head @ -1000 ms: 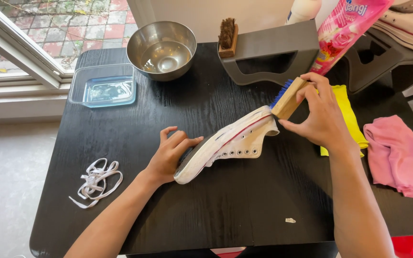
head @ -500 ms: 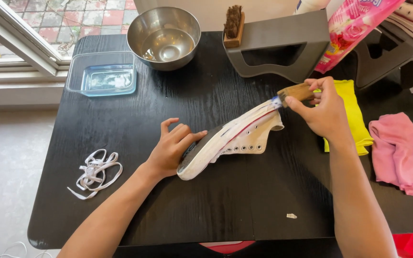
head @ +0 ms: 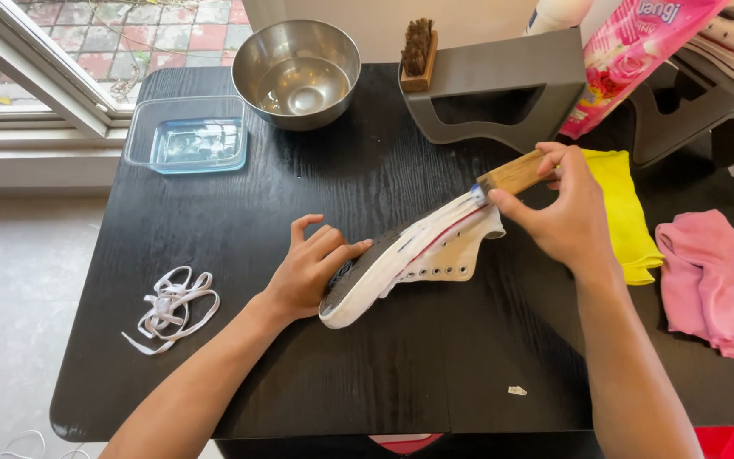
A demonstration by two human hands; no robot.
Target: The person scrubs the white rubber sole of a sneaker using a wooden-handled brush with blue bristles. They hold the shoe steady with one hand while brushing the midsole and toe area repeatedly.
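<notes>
A white canvas sneaker (head: pixel 422 255) lies on its side in the middle of the black table (head: pixel 384 374), sole turned toward me. My left hand (head: pixel 312 268) presses on the toe end and holds it steady. My right hand (head: pixel 562 212) grips a wooden-backed brush (head: pixel 511 174) whose bristles meet the heel end of the sneaker's rubber edge.
A coil of white laces (head: pixel 167 306) lies at the left. A steel bowl (head: pixel 296 72) and a clear tub of water (head: pixel 186 133) sit at the back left. A second brush (head: pixel 418 53) rests on a grey stand (head: pixel 499 89). Yellow cloth (head: pixel 626 212), pink cloth (head: pixel 715 285) and a pink pouch (head: pixel 630 59) are at the right.
My right hand has drawn the brush along the sneaker's edge at the heel end. The left hand stays on the toe. The camera view has shifted slightly.
</notes>
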